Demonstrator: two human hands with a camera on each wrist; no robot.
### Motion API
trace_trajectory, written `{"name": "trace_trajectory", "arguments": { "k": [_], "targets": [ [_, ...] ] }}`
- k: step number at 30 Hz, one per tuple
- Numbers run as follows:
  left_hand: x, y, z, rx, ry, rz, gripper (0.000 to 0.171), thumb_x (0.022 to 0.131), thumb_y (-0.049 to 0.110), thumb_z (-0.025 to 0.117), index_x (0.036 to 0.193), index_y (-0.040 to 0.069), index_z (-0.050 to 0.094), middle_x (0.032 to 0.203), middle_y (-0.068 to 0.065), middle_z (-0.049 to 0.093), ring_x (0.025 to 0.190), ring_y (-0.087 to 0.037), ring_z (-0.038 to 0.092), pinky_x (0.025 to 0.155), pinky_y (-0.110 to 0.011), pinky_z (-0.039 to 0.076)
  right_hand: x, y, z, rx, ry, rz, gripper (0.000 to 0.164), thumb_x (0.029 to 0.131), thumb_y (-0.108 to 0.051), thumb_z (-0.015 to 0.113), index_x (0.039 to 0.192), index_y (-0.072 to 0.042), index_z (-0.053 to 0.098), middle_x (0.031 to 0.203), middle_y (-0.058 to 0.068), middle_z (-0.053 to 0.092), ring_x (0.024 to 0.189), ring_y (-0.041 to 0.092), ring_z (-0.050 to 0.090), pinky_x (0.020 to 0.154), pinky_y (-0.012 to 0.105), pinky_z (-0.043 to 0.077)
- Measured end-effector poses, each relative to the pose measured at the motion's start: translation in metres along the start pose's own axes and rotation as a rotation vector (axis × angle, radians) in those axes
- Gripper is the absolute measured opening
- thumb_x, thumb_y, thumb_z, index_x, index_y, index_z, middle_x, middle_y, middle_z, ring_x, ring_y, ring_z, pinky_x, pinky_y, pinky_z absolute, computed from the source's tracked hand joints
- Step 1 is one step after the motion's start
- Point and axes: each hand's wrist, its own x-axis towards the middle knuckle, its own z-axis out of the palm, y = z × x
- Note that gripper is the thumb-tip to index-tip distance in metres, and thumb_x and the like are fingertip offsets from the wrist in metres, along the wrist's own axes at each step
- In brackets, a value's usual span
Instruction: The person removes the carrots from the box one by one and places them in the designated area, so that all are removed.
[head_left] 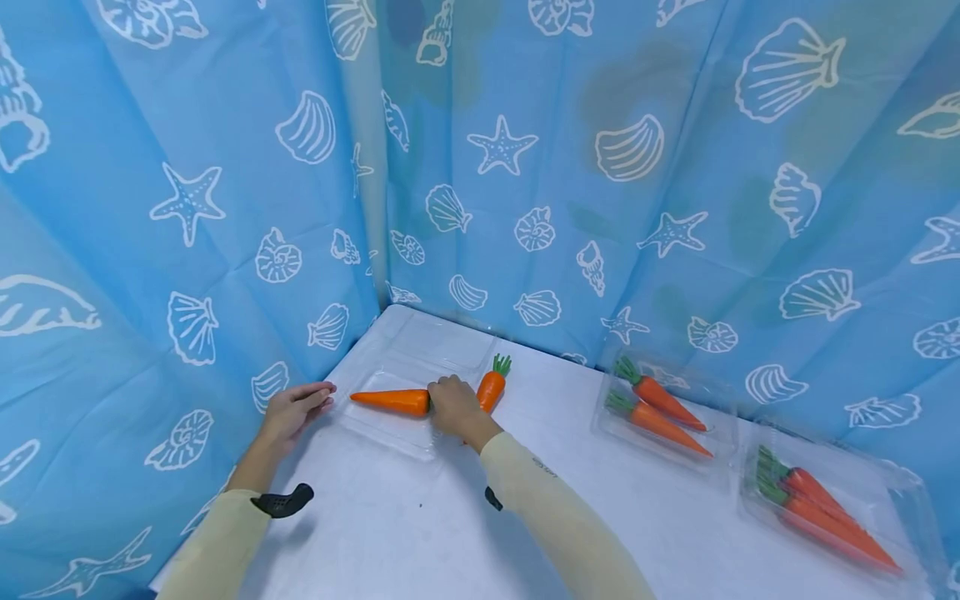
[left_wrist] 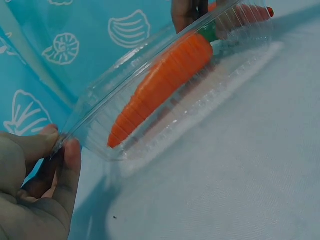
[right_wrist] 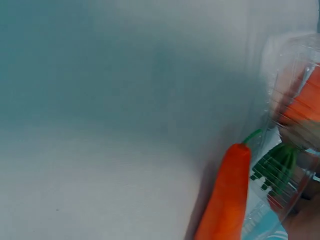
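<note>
An orange toy carrot [head_left: 392,402] lies in the near half of an unfolded clear plastic clamshell box [head_left: 420,452], its tip pointing left. My right hand [head_left: 453,406] holds this carrot by its green top, fingers down inside the box's right end. Between thumb and fingers, my left hand [left_wrist: 42,172] pinches the box's left rim. Seen from the left wrist, the box's ribbed side wall stands in front of the carrot. A second carrot [head_left: 491,388], also seen in the right wrist view, lies on the table just right of the box, partly covered by my right hand.
Two more clear boxes stand on the white table at the right, one further back [head_left: 600,421] and one nearer [head_left: 750,500], each with two carrots inside. A blue shell-patterned curtain [head_left: 480,225] hangs along the table's back and left edges.
</note>
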Motion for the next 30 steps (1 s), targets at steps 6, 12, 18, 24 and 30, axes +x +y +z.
{"name": "trace_trajectory", "arguments": {
  "k": [6,12,18,24,30],
  "targets": [
    [0.001,-0.002,0.003,-0.021,0.011,-0.009,0.043,0.095,0.013,0.064,0.133,-0.006,0.054,0.108,-0.002,0.067,0.101,-0.019,0.066,0.088,-0.025,0.054,0.0,0.006,0.001,0.042,0.071,0.0,0.026,0.089,-0.014,0.072,0.115,-0.008,0.068,0.094,0.003,0.06,0.087,0.019,0.05,0.085,0.028,0.051],
    [0.0,-0.002,0.002,-0.029,0.032,-0.01,0.044,0.095,0.011,0.064,0.133,-0.007,0.053,0.104,0.0,0.067,0.102,-0.021,0.065,0.085,-0.023,0.055,0.003,0.012,0.005,0.112,0.152,-0.052,0.028,0.089,-0.011,0.072,0.116,-0.01,0.069,0.1,0.003,0.061,0.092,0.018,0.05,0.09,0.027,0.051],
    [0.0,-0.001,0.0,-0.023,0.053,-0.017,0.042,0.095,0.012,0.064,0.132,-0.006,0.055,0.106,-0.001,0.067,0.103,-0.021,0.065,0.088,-0.025,0.054,0.004,0.017,0.001,0.113,0.187,-0.154,0.026,0.089,-0.013,0.073,0.115,-0.009,0.07,0.103,0.003,0.064,0.095,0.018,0.054,0.091,0.026,0.051],
    [-0.001,-0.002,-0.002,-0.018,0.042,-0.001,0.041,0.097,0.011,0.062,0.132,-0.007,0.053,0.102,0.002,0.067,0.103,-0.02,0.065,0.087,-0.024,0.054,0.002,0.021,-0.007,0.232,0.177,-0.179,0.026,0.091,-0.018,0.071,0.116,-0.011,0.07,0.107,0.002,0.065,0.099,0.017,0.055,0.094,0.028,0.051],
    [0.002,-0.002,0.0,-0.03,0.035,-0.004,0.043,0.096,0.012,0.063,0.132,-0.007,0.054,0.103,0.003,0.067,0.1,-0.015,0.066,0.088,-0.024,0.054,0.001,0.024,-0.018,0.559,0.202,-0.093,0.02,0.089,-0.019,0.072,0.108,-0.013,0.072,0.106,0.0,0.066,0.094,0.017,0.056,0.084,0.026,0.053]
  ]
}}
